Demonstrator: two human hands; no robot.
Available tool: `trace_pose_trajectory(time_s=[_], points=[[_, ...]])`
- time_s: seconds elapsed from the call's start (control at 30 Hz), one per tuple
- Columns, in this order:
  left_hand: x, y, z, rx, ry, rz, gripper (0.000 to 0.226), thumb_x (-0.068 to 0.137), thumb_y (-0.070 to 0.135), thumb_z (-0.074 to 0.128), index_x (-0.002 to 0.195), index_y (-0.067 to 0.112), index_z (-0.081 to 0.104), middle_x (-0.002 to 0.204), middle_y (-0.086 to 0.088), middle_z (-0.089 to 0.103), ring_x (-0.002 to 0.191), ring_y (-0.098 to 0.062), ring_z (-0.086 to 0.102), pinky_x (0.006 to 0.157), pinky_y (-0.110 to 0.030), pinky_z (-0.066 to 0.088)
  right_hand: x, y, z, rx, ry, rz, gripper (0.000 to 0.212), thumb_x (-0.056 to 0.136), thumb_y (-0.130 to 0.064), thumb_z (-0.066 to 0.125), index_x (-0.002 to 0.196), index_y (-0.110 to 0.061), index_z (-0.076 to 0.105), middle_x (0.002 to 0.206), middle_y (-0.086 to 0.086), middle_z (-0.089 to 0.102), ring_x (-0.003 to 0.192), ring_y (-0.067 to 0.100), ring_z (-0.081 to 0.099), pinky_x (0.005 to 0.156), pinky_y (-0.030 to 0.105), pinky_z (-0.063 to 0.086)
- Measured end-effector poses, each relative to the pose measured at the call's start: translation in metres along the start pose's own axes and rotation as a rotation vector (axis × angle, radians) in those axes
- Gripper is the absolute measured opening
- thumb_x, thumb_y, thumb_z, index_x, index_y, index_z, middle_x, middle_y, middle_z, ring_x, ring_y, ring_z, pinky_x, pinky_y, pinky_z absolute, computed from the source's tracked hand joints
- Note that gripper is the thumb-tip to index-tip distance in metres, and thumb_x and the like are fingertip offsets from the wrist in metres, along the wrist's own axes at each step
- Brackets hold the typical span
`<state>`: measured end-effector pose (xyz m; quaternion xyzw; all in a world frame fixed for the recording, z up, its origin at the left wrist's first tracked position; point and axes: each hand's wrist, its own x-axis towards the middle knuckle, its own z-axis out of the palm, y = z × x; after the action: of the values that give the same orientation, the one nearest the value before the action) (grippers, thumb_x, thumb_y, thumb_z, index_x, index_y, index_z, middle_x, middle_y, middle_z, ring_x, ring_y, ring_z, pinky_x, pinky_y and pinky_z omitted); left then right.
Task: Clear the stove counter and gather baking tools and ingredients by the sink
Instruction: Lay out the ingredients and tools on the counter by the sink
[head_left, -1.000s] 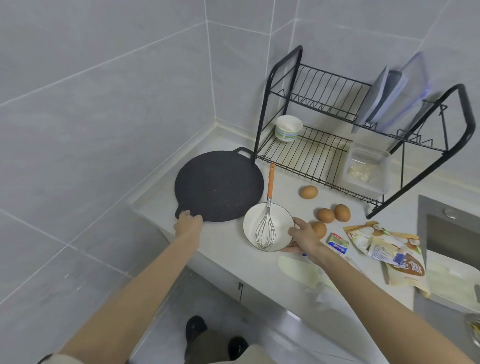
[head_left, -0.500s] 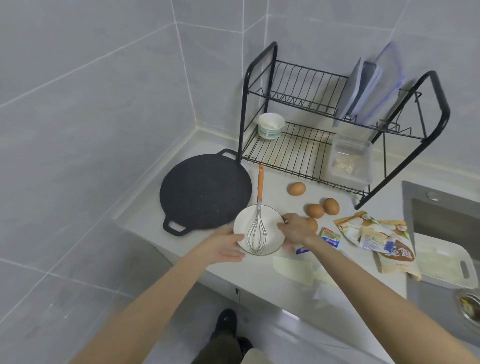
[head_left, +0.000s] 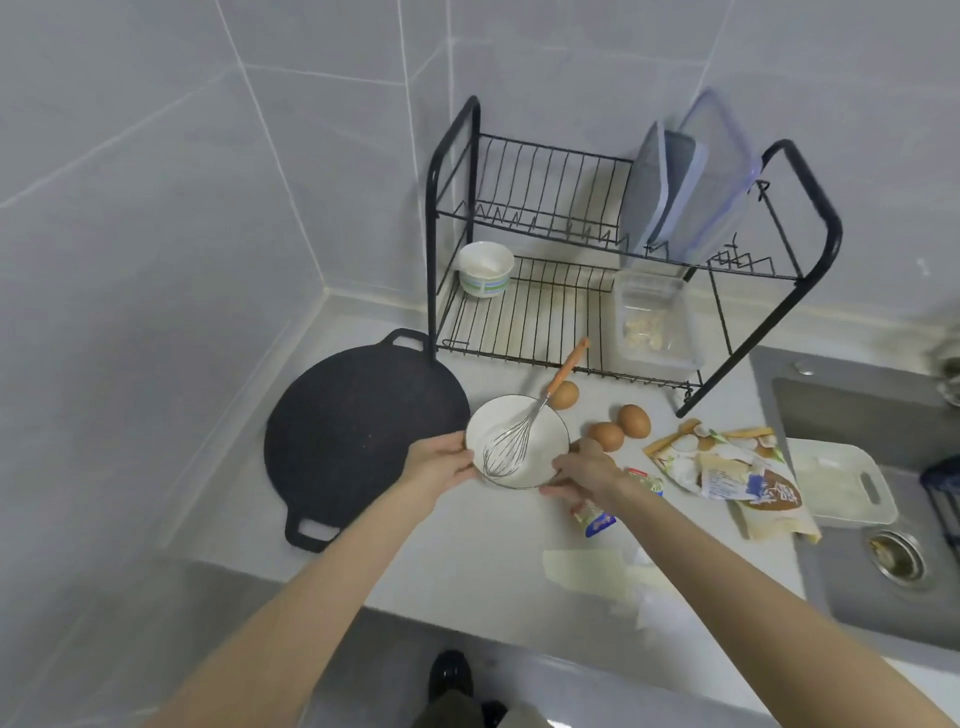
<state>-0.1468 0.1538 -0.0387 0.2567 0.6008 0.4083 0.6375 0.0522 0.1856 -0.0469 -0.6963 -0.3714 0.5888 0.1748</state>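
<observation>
Holds white bowl (head_left: 551, 432) with left hand (head_left: 441, 464) at 9 o'clock, right hand (head_left: 584, 470) at 4 o'clock; lift level, avoid tipping whisk (head_left: 511, 448), clear eggs (head_left: 605, 435) at 2 o'clock.

There is one pan (head_left: 363, 441), one bowl (head_left: 550, 436), one whisk (head_left: 511, 444), and three eggs (head_left: 634, 420) in plain view. The one rack (head_left: 430, 208) has two tiers, with one cup (head_left: 485, 270), one clear box (head_left: 654, 322) and three upright lids (head_left: 685, 176). Two pouches (head_left: 769, 496), one small packet (head_left: 597, 517) and one white tray (head_left: 841, 483) are also there.
</observation>
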Motion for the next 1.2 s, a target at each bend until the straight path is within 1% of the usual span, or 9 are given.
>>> trace_pose_trajectory(time_s=[0.1, 0.23, 0.33, 0.47, 0.6, 0.8, 0.9, 1.0, 1.2], points=[[0.015, 0.013, 0.005, 0.021, 0.007, -0.003, 0.038, 0.088, -0.018, 0.047, 0.124, -0.008, 0.054, 0.11, -0.013, 0.061, 0.097, -0.023, 0.06, 0.061, -0.015, 0.054, 0.012, -0.007, 0.002, 0.049, 0.04, -0.012, 0.012, 0.089, -0.002, 0.051, 0.09, -0.009, 0.042, 0.075, 0.012, 0.064, 0.074, 0.032, 0.07, 0.08, 0.044, 0.058], [0.038, 0.027, 0.001, 0.097, 0.018, 0.0, 0.036, 0.085, -0.017, 0.052, 0.115, 0.001, 0.063, 0.103, -0.01, 0.061, 0.098, -0.021, 0.057, 0.07, -0.019, 0.054, 0.021, -0.017, 0.01, 0.16, 0.035, -0.002, 0.01, 0.091, -0.001, 0.053, 0.096, -0.001, 0.045, 0.084, 0.015, 0.064, 0.07, 0.026, 0.068, 0.075, 0.038, 0.06], [0.056, 0.036, -0.003, 0.206, 0.051, 0.013, 0.034, 0.083, -0.015, 0.052, 0.08, 0.015, 0.068, 0.09, -0.005, 0.059, 0.092, -0.017, 0.053, 0.089, -0.028, 0.046, 0.025, -0.023, 0.016, 0.297, -0.014, 0.027, 0.006, 0.091, 0.004, 0.053, 0.091, 0.004, 0.048, 0.088, 0.018, 0.062, 0.073, 0.026, 0.067, 0.073, 0.034, 0.06], [0.068, 0.047, -0.001, 0.256, 0.066, 0.042, 0.035, 0.086, -0.011, 0.052, 0.115, 0.004, 0.065, 0.096, 0.001, 0.065, 0.101, -0.014, 0.056, 0.102, -0.031, 0.043, 0.024, -0.032, 0.021, 0.477, -0.051, 0.056, 0.015, 0.09, 0.012, 0.051, 0.103, 0.018, 0.048, 0.093, 0.022, 0.057, 0.073, 0.03, 0.062, 0.057, 0.026, 0.059], [0.069, 0.054, 0.001, 0.185, 0.028, 0.007, 0.031, 0.088, -0.009, 0.05, 0.107, 0.01, 0.067, 0.098, 0.001, 0.062, 0.101, -0.017, 0.055, 0.098, -0.032, 0.044, 0.022, -0.035, 0.023, 0.476, -0.057, 0.055, 0.023, 0.091, 0.01, 0.05, 0.113, 0.016, 0.048, 0.092, 0.022, 0.059, 0.074, 0.028, 0.062, 0.057, 0.025, 0.059], [0.056, 0.051, 0.002, 0.232, 0.04, 0.09, 0.047, 0.092, 0.001, 0.05, 0.137, 0.013, 0.046, 0.129, -0.002, 0.054, 0.116, -0.018, 0.052, 0.099, -0.034, 0.044, 0.003, -0.024, 0.003, 0.32, -0.058, -0.018, 0.022, 0.094, -0.006, 0.053, 0.115, 0.0, 0.051, 0.101, 0.013, 0.058, 0.077, 0.023, 0.062, 0.062, 0.025, 0.058], [0.042, 0.05, 0.011, 0.339, 0.115, 0.273, 0.045, 0.089, -0.002, 0.047, 0.131, 0.014, 0.052, 0.125, 0.0, 0.056, 0.109, -0.013, 0.051, 0.095, -0.024, 0.042, -0.01, -0.018, -0.019, 0.255, 0.034, -0.13, 0.023, 0.094, -0.005, 0.053, 0.117, -0.004, 0.053, 0.106, 0.014, 0.056, 0.075, 0.023, 0.062, 0.059, 0.025, 0.058], [0.03, 0.047, 0.024, 0.379, 0.091, 0.388, 0.043, 0.089, -0.001, 0.046, 0.127, 0.017, 0.054, 0.119, 0.004, 0.057, 0.104, -0.012, 0.053, 0.074, -0.012, 0.043, -0.02, -0.01, -0.045, 0.122, 0.148, -0.268, 0.015, 0.092, -0.009, 0.057, 0.107, -0.011, 0.06, 0.108, 0.009, 0.061, 0.083, 0.02, 0.064, 0.08, 0.035, 0.058], [0.014, 0.034, 0.09, 0.456, -0.055, 0.488, 0.035, 0.089, -0.003, 0.048, 0.118, 0.013, 0.059, 0.116, 0.0, 0.062, 0.101, -0.012, 0.057, 0.081, -0.01, 0.043, -0.031, 0.024, -0.108, -0.314, 0.429, -0.431, 0.028, 0.084, 0.0, 0.057, 0.11, -0.009, 0.064, 0.107, 0.006, 0.067, 0.098, 0.022, 0.062, 0.087, 0.027, 0.047]])
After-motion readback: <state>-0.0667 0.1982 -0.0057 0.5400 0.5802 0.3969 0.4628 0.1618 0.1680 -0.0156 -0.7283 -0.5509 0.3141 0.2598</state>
